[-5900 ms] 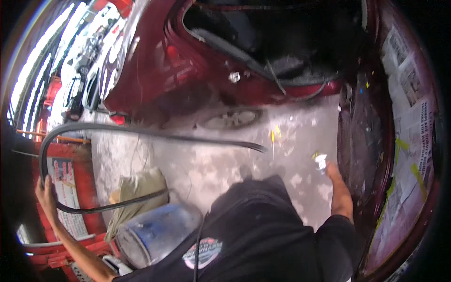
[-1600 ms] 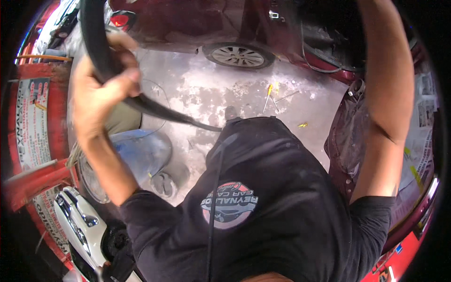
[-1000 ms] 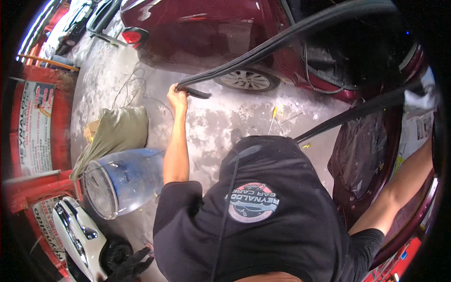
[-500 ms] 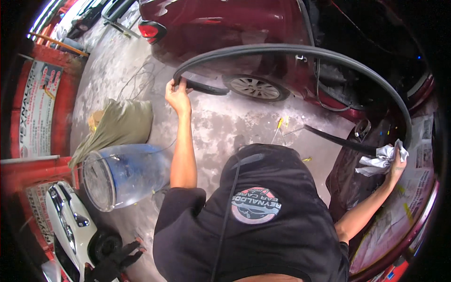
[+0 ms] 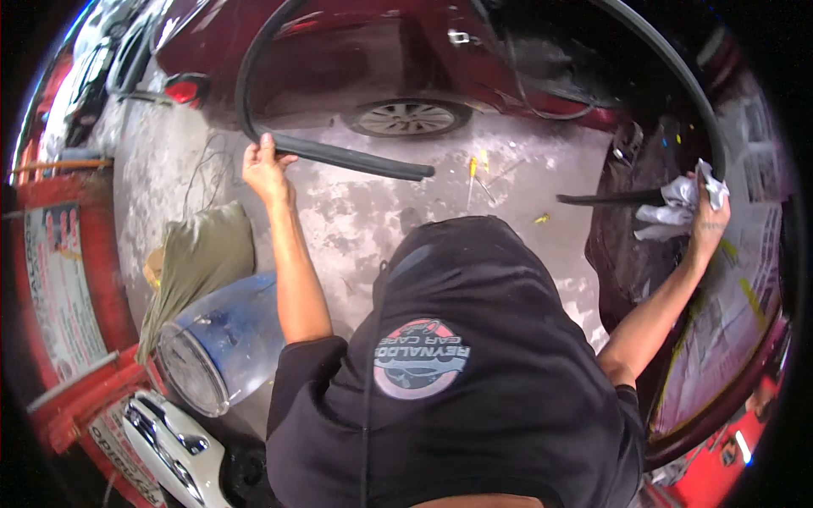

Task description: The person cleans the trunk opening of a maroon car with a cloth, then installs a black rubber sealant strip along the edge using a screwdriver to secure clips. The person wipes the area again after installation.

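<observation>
A long black rubber weatherstrip (image 5: 364, 163) is bowed in a wide loop between my raised hands, its top running out of the picture. My left hand (image 5: 268, 176) is closed on it near one end, thumb along the strip, and that end sticks out toward the middle. Over at the right, my right hand (image 5: 710, 218) grips the strip together with a crumpled white cloth (image 5: 667, 218). From the cloth the other free end points inward. The fingers of the right hand are partly hidden by the cloth.
A dark red car with a wheel (image 5: 408, 118) stands ahead. Yellow-handled tools (image 5: 472, 167) lie on the stained floor. At left are a blue barrel (image 5: 246, 326) and an olive cloth bundle (image 5: 207, 262). A dark red panel with paper masking (image 5: 720, 339) is at right.
My left hand has moved left, and the strip's end there has swung toward the middle. The loop has risen past the top edge. The whole view has shifted; both hands keep their hold.
</observation>
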A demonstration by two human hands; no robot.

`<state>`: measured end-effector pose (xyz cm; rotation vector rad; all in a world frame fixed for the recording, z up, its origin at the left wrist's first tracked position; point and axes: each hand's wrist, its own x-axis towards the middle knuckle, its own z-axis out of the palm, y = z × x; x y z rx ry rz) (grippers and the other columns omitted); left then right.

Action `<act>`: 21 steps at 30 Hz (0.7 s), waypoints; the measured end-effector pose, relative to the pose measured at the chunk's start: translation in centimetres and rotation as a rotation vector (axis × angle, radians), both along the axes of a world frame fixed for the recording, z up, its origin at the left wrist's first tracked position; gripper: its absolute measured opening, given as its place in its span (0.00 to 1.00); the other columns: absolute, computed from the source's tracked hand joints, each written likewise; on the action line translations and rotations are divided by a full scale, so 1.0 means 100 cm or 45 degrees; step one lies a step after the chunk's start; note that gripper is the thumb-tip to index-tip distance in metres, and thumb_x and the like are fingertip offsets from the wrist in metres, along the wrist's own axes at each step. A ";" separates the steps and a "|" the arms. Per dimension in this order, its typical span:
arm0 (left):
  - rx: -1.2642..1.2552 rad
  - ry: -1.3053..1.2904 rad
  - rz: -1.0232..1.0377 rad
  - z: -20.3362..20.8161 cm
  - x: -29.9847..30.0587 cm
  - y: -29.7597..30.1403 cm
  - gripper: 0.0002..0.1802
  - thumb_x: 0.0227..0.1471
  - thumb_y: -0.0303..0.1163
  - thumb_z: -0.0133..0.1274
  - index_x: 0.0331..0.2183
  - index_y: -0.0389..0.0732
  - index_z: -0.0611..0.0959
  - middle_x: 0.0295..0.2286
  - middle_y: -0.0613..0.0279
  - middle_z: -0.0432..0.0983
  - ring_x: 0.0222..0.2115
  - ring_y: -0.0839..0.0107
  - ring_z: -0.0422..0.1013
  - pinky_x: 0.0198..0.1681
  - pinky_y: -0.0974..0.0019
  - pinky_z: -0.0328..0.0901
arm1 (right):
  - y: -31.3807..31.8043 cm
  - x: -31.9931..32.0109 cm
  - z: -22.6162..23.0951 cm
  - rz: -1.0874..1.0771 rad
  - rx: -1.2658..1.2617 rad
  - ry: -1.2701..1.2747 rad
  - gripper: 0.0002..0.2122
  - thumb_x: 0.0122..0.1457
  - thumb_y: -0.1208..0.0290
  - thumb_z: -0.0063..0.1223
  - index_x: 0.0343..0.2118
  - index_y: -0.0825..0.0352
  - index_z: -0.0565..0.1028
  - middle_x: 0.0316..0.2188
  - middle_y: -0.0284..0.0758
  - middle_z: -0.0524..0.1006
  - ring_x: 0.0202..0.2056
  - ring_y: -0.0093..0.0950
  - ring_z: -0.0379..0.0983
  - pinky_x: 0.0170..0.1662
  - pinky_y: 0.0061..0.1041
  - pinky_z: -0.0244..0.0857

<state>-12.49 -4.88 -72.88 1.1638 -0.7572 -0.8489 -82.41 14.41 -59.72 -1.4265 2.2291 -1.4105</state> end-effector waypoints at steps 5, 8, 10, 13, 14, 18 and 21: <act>0.065 -0.100 0.015 -0.003 -0.032 -0.013 0.17 0.57 0.26 0.59 0.43 0.26 0.74 0.26 0.62 0.76 0.21 0.76 0.73 0.18 0.73 0.73 | 0.011 -0.018 -0.011 -0.117 0.019 0.054 0.14 0.63 0.69 0.56 0.45 0.75 0.77 0.34 0.36 0.82 0.38 0.24 0.74 0.50 0.25 0.65; 0.089 -0.092 0.020 -0.003 -0.052 -0.027 0.18 0.55 0.24 0.61 0.45 0.26 0.75 0.30 0.57 0.79 0.23 0.74 0.75 0.17 0.73 0.72 | 0.016 -0.026 -0.018 -0.093 0.048 -0.026 0.14 0.62 0.70 0.56 0.46 0.75 0.77 0.37 0.36 0.80 0.38 0.25 0.74 0.49 0.25 0.64; 0.096 -0.115 -0.030 0.002 -0.077 -0.037 0.18 0.53 0.24 0.62 0.44 0.27 0.76 0.32 0.56 0.79 0.23 0.73 0.75 0.17 0.73 0.72 | 0.029 -0.042 -0.033 -0.125 -0.008 -0.120 0.12 0.62 0.72 0.56 0.44 0.74 0.78 0.36 0.34 0.80 0.38 0.24 0.74 0.48 0.25 0.65; 0.061 -0.288 0.015 0.010 -0.090 -0.047 0.24 0.51 0.27 0.65 0.47 0.25 0.76 0.33 0.54 0.78 0.23 0.72 0.74 0.17 0.71 0.73 | 0.032 -0.031 -0.048 -0.169 0.008 -0.076 0.10 0.61 0.71 0.59 0.42 0.71 0.80 0.34 0.30 0.80 0.36 0.21 0.73 0.42 0.22 0.66; 0.080 -0.383 0.009 0.010 -0.088 -0.052 0.26 0.52 0.28 0.65 0.48 0.25 0.76 0.26 0.62 0.74 0.22 0.76 0.71 0.19 0.71 0.74 | 0.031 -0.021 -0.045 -0.219 0.061 -0.152 0.10 0.60 0.71 0.60 0.42 0.69 0.80 0.33 0.29 0.80 0.34 0.20 0.72 0.40 0.22 0.66; 0.043 -0.452 0.001 0.001 -0.082 -0.060 0.23 0.54 0.27 0.63 0.48 0.25 0.76 0.28 0.60 0.78 0.21 0.78 0.72 0.16 0.75 0.68 | 0.009 -0.013 -0.050 -0.144 -0.058 -0.369 0.09 0.59 0.70 0.61 0.39 0.68 0.81 0.31 0.27 0.80 0.33 0.16 0.71 0.38 0.21 0.65; 0.077 -0.359 -0.130 -0.008 -0.093 -0.062 0.18 0.57 0.27 0.60 0.46 0.27 0.76 0.29 0.61 0.79 0.23 0.78 0.73 0.17 0.77 0.69 | 0.008 -0.029 -0.061 -0.098 -0.110 -0.434 0.09 0.59 0.70 0.60 0.39 0.68 0.81 0.30 0.28 0.81 0.32 0.17 0.73 0.37 0.21 0.66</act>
